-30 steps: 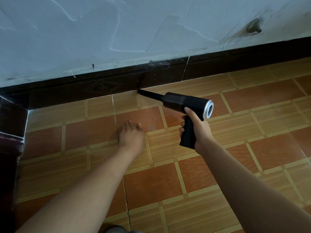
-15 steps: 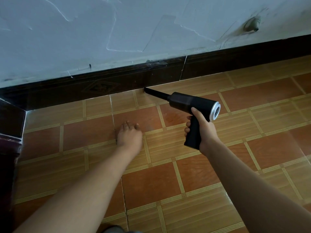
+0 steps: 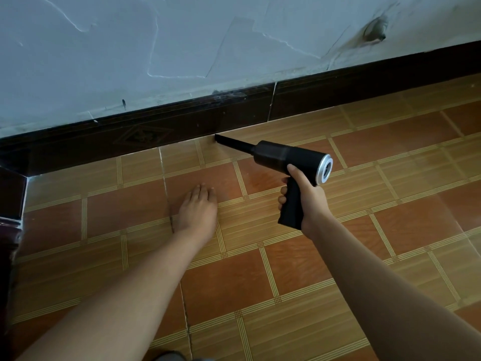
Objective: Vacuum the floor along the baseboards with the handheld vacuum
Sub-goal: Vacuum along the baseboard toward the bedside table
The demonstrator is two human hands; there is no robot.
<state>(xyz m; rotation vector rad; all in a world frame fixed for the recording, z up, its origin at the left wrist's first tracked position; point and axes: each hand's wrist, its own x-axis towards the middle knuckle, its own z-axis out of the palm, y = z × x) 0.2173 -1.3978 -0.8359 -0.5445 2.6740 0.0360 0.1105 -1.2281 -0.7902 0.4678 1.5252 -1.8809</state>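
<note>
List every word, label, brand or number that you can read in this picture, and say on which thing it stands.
No text can be read.
The handheld vacuum in the right hand shows no brand or label.
The baseboard bears only a diamond ornament, no letters.
The wall and floor tiles carry no writing.

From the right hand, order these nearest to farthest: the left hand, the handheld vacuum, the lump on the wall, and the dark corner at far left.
1. handheld vacuum, gripped in the right hand itself.
2. left hand, flat on the floor to its left.
3. lump on the wall, up and right.
4. dark corner, far left.
</note>
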